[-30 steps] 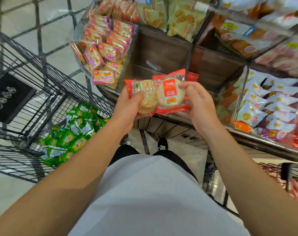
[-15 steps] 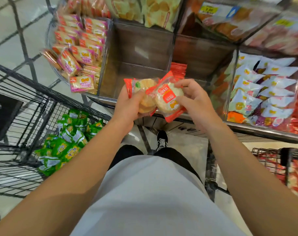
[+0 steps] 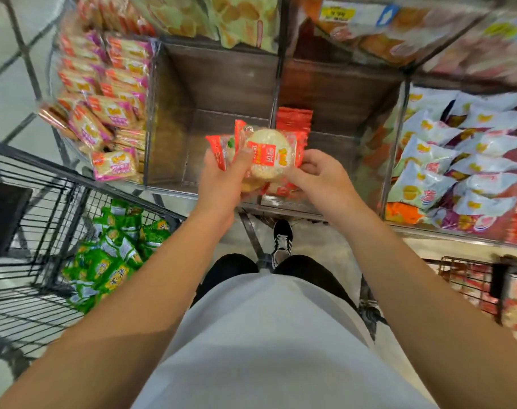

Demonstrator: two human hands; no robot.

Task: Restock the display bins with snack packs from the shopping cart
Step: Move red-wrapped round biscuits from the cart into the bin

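Both hands held a bunch of red-edged rice cracker packs [image 3: 266, 156] above the front rim of the display bins [image 3: 216, 84]. Left hand [image 3: 222, 180] gripped the bunch from the left, thumb across the front; right hand [image 3: 317, 175] pinched its right edge. More red packs [image 3: 294, 118] lay in the bin behind. Green snack packs [image 3: 112, 252] sat in the shopping cart [image 3: 30, 202], lower left.
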